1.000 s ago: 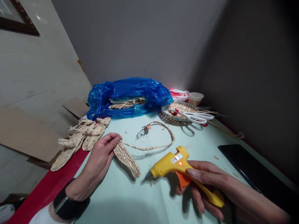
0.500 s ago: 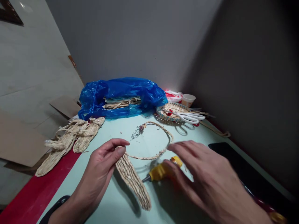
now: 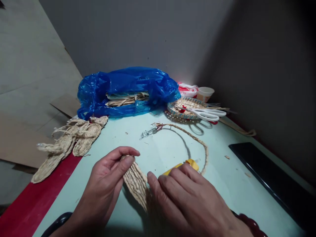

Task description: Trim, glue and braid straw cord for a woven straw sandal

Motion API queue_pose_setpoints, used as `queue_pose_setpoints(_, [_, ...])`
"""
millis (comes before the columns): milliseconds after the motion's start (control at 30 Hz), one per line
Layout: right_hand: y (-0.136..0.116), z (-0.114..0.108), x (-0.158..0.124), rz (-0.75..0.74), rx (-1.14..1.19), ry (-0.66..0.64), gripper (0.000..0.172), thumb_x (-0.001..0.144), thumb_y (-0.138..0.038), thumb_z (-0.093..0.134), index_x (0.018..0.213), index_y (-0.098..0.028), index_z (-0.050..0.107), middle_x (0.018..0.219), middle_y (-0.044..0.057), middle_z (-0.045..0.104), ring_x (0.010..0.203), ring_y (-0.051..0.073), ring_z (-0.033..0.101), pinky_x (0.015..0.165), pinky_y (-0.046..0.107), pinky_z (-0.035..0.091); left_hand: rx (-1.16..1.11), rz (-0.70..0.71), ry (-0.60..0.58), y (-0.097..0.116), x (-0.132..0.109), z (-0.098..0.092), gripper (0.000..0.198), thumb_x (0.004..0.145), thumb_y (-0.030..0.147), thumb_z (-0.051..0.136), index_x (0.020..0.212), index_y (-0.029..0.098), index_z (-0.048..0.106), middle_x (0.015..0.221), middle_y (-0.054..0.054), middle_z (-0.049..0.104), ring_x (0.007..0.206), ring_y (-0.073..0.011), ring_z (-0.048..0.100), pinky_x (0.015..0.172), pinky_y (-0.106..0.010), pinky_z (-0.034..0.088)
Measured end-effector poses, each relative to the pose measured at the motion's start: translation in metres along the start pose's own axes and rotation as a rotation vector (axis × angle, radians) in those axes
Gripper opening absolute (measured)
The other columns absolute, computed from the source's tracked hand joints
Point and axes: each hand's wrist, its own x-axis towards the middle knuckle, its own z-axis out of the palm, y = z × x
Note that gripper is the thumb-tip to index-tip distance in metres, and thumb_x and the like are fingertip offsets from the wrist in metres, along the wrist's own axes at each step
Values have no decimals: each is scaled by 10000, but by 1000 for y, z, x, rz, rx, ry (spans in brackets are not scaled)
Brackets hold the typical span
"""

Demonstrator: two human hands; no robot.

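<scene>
My left hand point(image 3: 106, 184) pinches the upper end of a small woven straw sole point(image 3: 134, 179) lying on the pale green table point(image 3: 222, 184). My right hand point(image 3: 187, 200) lies over the sole's lower part with its fingers flat and together, covering most of a yellow glue gun point(image 3: 189, 163), of which only a sliver shows. A braided straw cord point(image 3: 195, 138) runs from the sole in a raised loop to a small metal clasp point(image 3: 149, 131).
Several finished straw sandals point(image 3: 66, 144) lie at the left edge on red cloth. A blue plastic bag point(image 3: 125, 90) of straw sits at the back. White scissors point(image 3: 208, 114) rest on a woven tray, beside a paper cup point(image 3: 205, 93). A black slab point(image 3: 269, 181) lies right.
My right hand set the glue gun down and came forward onto the straw sole. The braided cord loop has lifted and swung right. My left hand kept its pinch.
</scene>
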Motion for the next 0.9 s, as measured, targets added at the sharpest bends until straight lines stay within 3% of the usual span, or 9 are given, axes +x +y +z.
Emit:
queue_pose_setpoints(133, [-5, 7, -1, 49, 29, 71, 270, 889, 2, 454, 776, -99, 678, 562, -6, 559, 523, 143, 400, 495, 329, 330, -4, -31, -6, -4, 0, -4, 133, 738, 275, 782, 839, 221, 715, 689, 20, 622, 683, -110, 534, 623, -156, 464])
queue_pose_setpoints(267, [-8, 10, -4, 47, 84, 35, 262, 901, -13, 450, 792, -94, 674, 591, 0, 584, 539, 140, 432, 509, 327, 345, -4, -64, -15, -4, 1, -4, 155, 733, 301, 787, 849, 231, 712, 665, 19, 622, 628, -102, 521, 585, -159, 459])
queue_pose_setpoints(467, [-14, 20, -9, 155, 114, 141, 290, 924, -46, 401, 884, -82, 686, 559, 4, 544, 524, 149, 412, 515, 334, 307, 34, -127, 54, -1, -2, 1, 222, 688, 324, 817, 847, 207, 716, 683, -10, 655, 635, -112, 559, 584, -159, 468])
queue_pose_setpoints(633, [-13, 13, -10, 117, 158, -46, 272, 917, -41, 413, 1011, -38, 669, 631, 9, 603, 561, 149, 483, 550, 326, 375, 39, -115, 91, -3, -3, 2, 200, 698, 285, 803, 851, 194, 712, 661, -4, 648, 584, -101, 548, 539, -149, 462])
queue_pose_setpoints(900, [-25, 25, -16, 212, 50, -68, 365, 919, -321, 465, 1086, -47, 639, 736, 54, 676, 623, 219, 552, 656, 381, 409, -99, -91, 94, -6, 2, 5, 36, 795, 148, 683, 813, 180, 685, 672, 13, 637, 638, -97, 596, 580, -128, 502])
